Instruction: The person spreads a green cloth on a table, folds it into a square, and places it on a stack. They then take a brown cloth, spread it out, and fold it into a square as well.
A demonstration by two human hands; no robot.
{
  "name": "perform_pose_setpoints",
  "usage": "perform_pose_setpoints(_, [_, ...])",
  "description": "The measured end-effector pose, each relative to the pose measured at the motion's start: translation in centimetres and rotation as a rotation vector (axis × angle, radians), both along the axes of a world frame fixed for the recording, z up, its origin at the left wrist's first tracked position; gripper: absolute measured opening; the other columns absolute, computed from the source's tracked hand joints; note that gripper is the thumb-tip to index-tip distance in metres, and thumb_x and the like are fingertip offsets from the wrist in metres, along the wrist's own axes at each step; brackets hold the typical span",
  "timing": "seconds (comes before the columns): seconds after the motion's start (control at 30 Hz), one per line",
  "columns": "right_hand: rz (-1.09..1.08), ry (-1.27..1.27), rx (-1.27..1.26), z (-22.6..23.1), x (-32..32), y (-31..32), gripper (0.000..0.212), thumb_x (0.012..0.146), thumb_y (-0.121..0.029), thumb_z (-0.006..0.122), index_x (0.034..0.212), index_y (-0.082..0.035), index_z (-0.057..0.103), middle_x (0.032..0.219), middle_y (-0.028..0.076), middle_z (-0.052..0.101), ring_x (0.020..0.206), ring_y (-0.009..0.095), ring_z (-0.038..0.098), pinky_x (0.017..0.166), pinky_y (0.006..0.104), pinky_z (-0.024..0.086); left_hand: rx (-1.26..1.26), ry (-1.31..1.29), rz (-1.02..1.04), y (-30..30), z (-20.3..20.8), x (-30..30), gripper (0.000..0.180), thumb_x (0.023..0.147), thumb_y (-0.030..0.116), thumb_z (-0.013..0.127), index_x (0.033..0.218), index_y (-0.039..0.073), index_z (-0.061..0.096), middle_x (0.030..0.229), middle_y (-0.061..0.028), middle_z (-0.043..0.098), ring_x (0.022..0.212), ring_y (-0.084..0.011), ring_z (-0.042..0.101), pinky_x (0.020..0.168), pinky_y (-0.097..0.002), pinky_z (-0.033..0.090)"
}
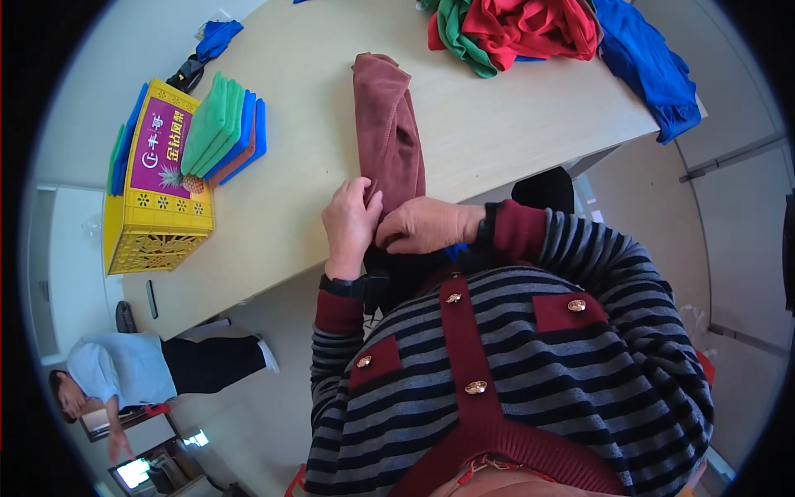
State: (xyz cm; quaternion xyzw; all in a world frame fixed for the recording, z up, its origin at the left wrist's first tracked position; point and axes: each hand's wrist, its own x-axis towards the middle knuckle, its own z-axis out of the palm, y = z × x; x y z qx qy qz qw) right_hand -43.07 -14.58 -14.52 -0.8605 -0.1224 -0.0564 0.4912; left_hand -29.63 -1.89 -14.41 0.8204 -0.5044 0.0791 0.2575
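Note:
A brownish-red cloth (387, 116), folded into a long narrow strip, lies on the table and points away from me. Its near end is at the table's front edge, between my two hands. My left hand (352, 219) grips the left side of that end with its fingers curled. From the right, my right hand (431, 225) pinches the same end, its fingertips close to the left thumb. The cloth's lowest corner is hidden behind my fingers. Both wrists wear dark bands below maroon cuffs.
A yellow crate (157, 234) stands at the table's left, with folded green cloths (211, 124) and blue and brown ones beside it. Red cloths (534, 33) and green ones are heaped at the far right, next to a blue cloth (650, 66) hanging over the edge. Another person (124, 369) is at lower left.

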Motion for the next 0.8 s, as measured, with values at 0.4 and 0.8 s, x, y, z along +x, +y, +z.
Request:
perform_pose_setpoints(0.4, [-0.689,-0.261,-0.393,0.6,5.1,-9.3,0.016,0.085,-0.015,0.065,0.099,-0.009,0.068,0.093,0.009,0.068,0.092,0.029,0.066,0.083,0.0382,0.053,-0.476,0.913,0.271,6.7,-3.9,4.2,0.013,0.096,0.014,0.064,0.099,0.002,0.062,0.083,-0.0023,0.061,0.075,-0.0113,0.058,0.070,-0.0289,0.048])
perform_pose_setpoints(0.8, [-0.430,-0.422,-0.626,1.3,8.2,-3.7,0.019,0.081,-0.011,0.066,0.100,-0.008,0.067,0.095,0.010,0.063,0.098,0.029,0.062,0.086,0.0404,0.051,-0.031,-0.216,-0.006,-2.4,2.5,7.2,0.044,0.079,0.012,0.074,0.120,0.010,0.059,0.115,-0.0103,0.063,0.108,-0.0326,0.061,0.085,-0.0416,0.053])
